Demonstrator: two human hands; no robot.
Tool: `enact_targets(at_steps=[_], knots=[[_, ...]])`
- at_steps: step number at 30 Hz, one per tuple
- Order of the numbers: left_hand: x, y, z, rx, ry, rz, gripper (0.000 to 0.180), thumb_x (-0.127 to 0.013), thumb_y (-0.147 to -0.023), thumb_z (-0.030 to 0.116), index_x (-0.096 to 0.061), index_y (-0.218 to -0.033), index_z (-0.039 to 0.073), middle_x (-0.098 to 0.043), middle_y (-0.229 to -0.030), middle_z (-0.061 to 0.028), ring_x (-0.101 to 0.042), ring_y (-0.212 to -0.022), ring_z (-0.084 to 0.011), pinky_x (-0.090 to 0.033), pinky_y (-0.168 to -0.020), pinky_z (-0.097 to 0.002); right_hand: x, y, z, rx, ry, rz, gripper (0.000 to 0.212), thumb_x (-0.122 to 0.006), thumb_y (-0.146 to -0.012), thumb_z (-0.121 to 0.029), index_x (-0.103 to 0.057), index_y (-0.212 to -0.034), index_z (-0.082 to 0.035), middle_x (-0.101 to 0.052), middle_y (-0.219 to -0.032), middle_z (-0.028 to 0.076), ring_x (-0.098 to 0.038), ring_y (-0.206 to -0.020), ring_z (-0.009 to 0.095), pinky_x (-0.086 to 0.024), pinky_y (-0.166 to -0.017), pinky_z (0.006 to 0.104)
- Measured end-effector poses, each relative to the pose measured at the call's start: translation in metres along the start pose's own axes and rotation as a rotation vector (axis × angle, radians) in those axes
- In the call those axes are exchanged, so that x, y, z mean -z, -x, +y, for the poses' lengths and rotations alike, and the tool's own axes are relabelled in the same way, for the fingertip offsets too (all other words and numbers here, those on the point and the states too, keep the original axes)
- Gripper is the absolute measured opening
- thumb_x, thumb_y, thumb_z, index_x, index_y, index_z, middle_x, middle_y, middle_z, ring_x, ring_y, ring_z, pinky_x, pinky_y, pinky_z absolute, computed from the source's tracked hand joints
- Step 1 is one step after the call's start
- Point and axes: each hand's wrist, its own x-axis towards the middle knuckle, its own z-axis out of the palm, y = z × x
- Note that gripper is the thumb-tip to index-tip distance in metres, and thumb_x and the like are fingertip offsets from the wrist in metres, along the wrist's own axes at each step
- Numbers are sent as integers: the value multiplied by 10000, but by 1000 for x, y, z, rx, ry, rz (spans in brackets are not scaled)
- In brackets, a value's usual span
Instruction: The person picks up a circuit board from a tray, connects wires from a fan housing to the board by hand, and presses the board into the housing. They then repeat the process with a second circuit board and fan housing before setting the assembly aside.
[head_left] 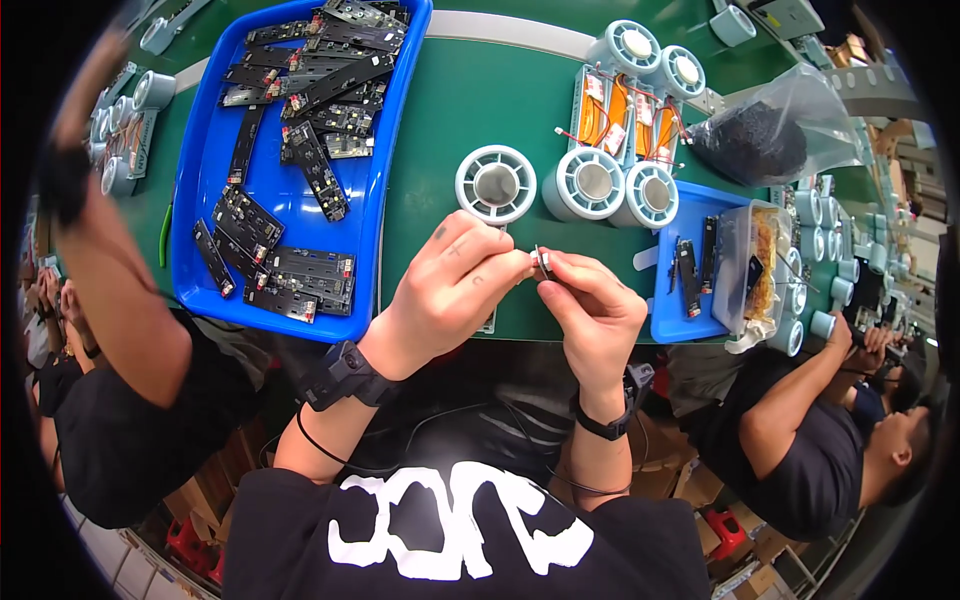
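In front of my chest both hands meet at the fingertips. My right hand [600, 310] pinches a small dark piece with a white bit [543, 264], seen nearly edge-on, between thumb and forefinger. My left hand [445, 285] is closed, its fingertips against that piece; what else it grips is hidden. Just beyond my left knuckles lies a pale blue-grey housing with a round, spoked end [495, 187]. My left hand covers most of its body.
To the left, a blue tray [385, 215] holds many black circuit boards [315, 170]. Beyond my right hand stand more round-ended housings [590, 183] with orange parts and wires. A smaller blue tray [690, 325], a clear plastic box [738, 265] and a bag of black material [760, 140] are right. Co-workers flank me.
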Motion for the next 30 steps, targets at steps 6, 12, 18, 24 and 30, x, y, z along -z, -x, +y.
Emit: enact_targets(at_steps=[6,12,18,24,30], knots=[[-1,-1,2,93,85,2,311,-799,-735,30,-715,-1035,35,-615,-896,-44,-581,-810,-229,-524,-712,-338,7,-9,-13,-164,-35,-66,297,-700,-828,169,-735,-1102,61,-725,-1104,171,-709,-977,197,-571,-843,269],[-1,-2,-1,44,30,-17,301,-812,-719,77,-730,-1008,69,-624,-899,-10,-565,-810,-219,-504,-736,-338,19,-26,-30,-259,68,-174,271,-713,-818,162,-744,-1070,66,-734,-1080,159,-715,-950,188,-575,-824,262],[2,-2,-2,-31,0,-83,247,-809,-731,130,-725,-957,75,-612,-889,8,-569,-831,-215,-471,-770,-346,32,-39,-37,-287,167,-353,257,-720,-805,160,-745,-1043,70,-739,-1064,156,-717,-940,177,-582,-826,262],[2,-2,-5,-55,4,-103,352,-873,-637,113,-750,-965,82,-638,-909,-2,-588,-838,-204,-470,-731,-346,34,-47,-35,-302,118,-428,240,-718,-802,163,-737,-1026,79,-740,-1063,149,-719,-943,175,-584,-833,269],[0,4,6,111,37,55,371,-845,-699,90,-708,-1042,57,-626,-1014,-44,-594,-982,-249,-491,-809,-383,27,-34,-40,-410,54,-257,261,-694,-843,129,-702,-1098,74,-737,-1054,140,-720,-933,171,-576,-775,259]])
